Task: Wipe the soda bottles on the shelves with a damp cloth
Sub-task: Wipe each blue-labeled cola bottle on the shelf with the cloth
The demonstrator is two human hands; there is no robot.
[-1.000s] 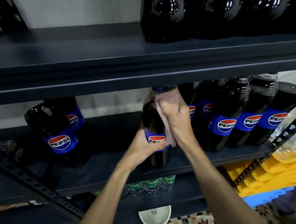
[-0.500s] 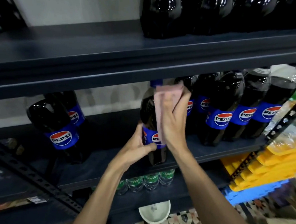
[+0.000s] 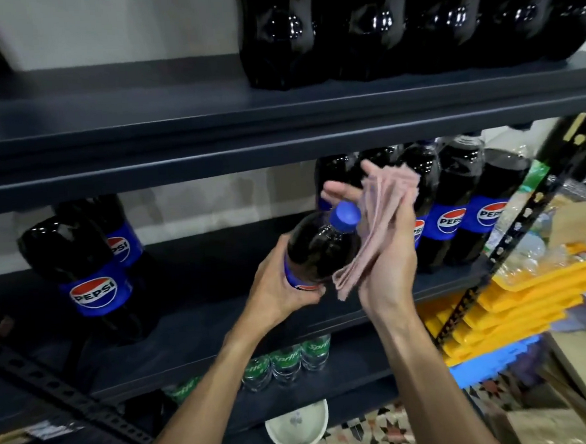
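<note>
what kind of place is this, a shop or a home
Likely a small shop's stockroom: dark metal shelves carry rows of large dark Pepsi bottles with blue labels, small green-labelled Sprite bottles stand below, and yellow plastic trays are stacked alongside.

- Both bare forearms reach up from the near edge, the left forearm (image 3: 206,392) slanting right and the right forearm (image 3: 420,368) slanting left, so the wrists come close together.
- The left hand (image 3: 282,287) grips a Pepsi bottle (image 3: 321,251) around its label, with the fingers curled under it and the thumb up its left side.
- The right hand (image 3: 388,264) stands upright just right of the left, with its back towards us.
- Its fingers (image 3: 337,190) are stretched straight past the cap, and a folded pink cloth (image 3: 377,223) lies between the palm and the bottle's shoulder.
</note>
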